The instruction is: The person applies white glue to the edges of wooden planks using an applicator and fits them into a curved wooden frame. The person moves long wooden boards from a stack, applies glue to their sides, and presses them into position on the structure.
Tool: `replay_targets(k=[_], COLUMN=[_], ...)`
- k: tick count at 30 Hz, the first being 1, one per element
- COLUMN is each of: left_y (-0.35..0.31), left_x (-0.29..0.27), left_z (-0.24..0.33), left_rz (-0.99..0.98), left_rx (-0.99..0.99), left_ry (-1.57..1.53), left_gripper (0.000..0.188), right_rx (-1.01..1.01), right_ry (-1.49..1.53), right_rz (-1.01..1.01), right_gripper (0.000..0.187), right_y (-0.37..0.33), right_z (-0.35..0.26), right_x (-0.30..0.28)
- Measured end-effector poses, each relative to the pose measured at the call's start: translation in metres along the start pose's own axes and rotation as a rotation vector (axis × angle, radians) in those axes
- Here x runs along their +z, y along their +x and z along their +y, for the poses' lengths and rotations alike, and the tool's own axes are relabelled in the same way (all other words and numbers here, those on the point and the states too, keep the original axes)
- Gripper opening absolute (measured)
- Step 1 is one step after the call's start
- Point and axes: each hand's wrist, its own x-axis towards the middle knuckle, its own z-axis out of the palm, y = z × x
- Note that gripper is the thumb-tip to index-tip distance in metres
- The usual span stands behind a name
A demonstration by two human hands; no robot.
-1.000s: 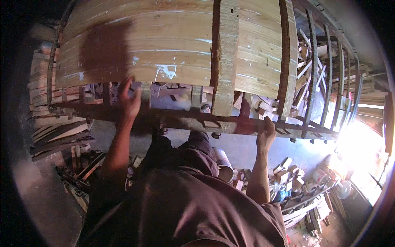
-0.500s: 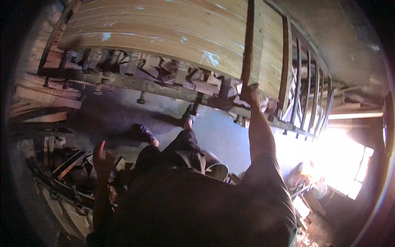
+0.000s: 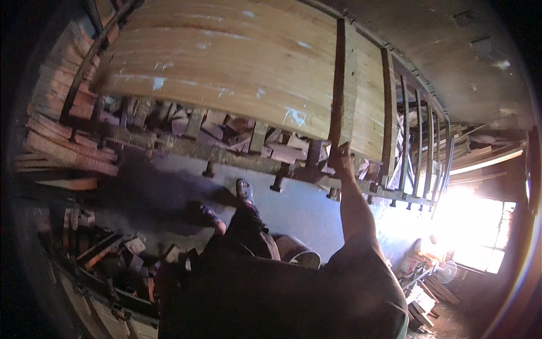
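Note:
My right arm reaches forward to a long rack holding a wide, pale wooden panel [image 3: 226,62]. My right hand [image 3: 342,159] is closed at the near end of a brown bar [image 3: 339,85] that crosses the panel. It appears wrapped round that end, though its fingers are partly hidden. Farther right, a second dark bar [image 3: 388,107] runs across the panel. Bolt-like metal ends [image 3: 277,178] stick out below the rack's near rail [image 3: 226,155]. My left hand is out of view.
Wood offcuts [image 3: 285,151] show beneath the panel. Stacked boards [image 3: 68,150] stand at the left, with more scrap wood [image 3: 135,246] below. A round container [image 3: 305,259] is beside my legs. A fan [image 3: 446,272] stands near the bright window [image 3: 480,231] at the right.
My left hand, raised with fingers apart at the lower left, has gone out of view. My right hand stays at the bar's near end. The view has shifted and my feet have moved.

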Motion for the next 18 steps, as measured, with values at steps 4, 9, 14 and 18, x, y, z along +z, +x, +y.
replay_targets(k=[4,9,14,18], left_y=[0.016,0.05,0.055,0.062], left_x=[0.017,0.034,0.047,0.051], left_z=[0.031,0.067,0.077,0.074], left_rz=[-0.034,-0.094,-0.099,-0.08], left_rx=[-0.011,0.016,0.03,0.057], left_ry=[-0.004,0.003,0.026,0.02], left_gripper=[0.032,0.03,0.028,0.027], right_rx=[-0.041,-0.016,-0.032,0.084], right_ry=[0.058,-0.015,0.064,0.114], right_rz=[0.086,0.046,0.093,-0.008], right_gripper=[0.062,0.065,0.067,0.07], right_y=[-0.015,-0.023,-0.014,-0.033], right_z=[-0.032,-0.028,-0.023,-0.065], right_x=[-0.024,-0.035,-0.024,-0.06])
